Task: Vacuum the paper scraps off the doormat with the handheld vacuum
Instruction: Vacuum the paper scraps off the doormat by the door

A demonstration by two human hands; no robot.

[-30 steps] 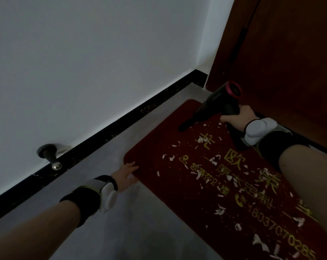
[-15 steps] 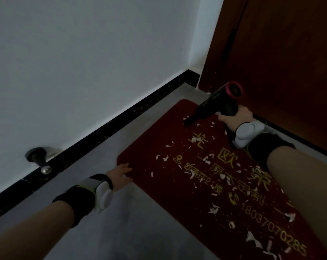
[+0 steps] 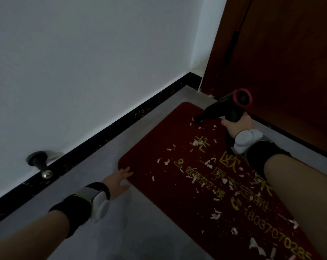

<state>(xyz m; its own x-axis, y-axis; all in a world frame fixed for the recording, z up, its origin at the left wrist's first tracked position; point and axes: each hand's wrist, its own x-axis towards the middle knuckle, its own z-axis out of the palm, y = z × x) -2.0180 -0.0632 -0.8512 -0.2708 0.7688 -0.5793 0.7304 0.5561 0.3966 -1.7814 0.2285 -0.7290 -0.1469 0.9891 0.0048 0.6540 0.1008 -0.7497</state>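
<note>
The red rectangular doormat with yellow printed lettering (image 3: 159, 184) is lying on the grey floor (image 3: 130, 231), and white paper scraps (image 3: 215, 215) are scattered over most of it, thickest toward its near end and thinning toward its far end by the dark brown wooden door (image 3: 290, 62). At the mat's near left corner the left hand (image 3: 119, 180) is resting flat, fingers straight and spread, fingertips pressing the mat's edge down with nothing gripped; its forearm is reaching in low from the near left, a black wrist band with a white pod just behind the hand. That pinning seems worth keeping, since suction could lift a light mat or bunch it. At the mat's far end the right hand (image 3: 237, 124) is wrapping its fingers round the grip of the black handheld vacuum with a pink-ringed rear end (image 3: 232, 106), the forearm stretching over the mat's right side. The nozzle is pointing down and left, its tip at or just above the pile among a few scraps near the far edge; contact cannot be told. The job looks barely begun. Working well likely means keeping the nozzle low, drawing slow overlapping strokes from the far end back toward the near end, and not fanning loose bits onto the floor. Left of the mat, a metal door stopper (image 3: 40, 164) is sticking out from the white wall (image 3: 84, 72) above the black skirting board (image 3: 102, 139).
</note>
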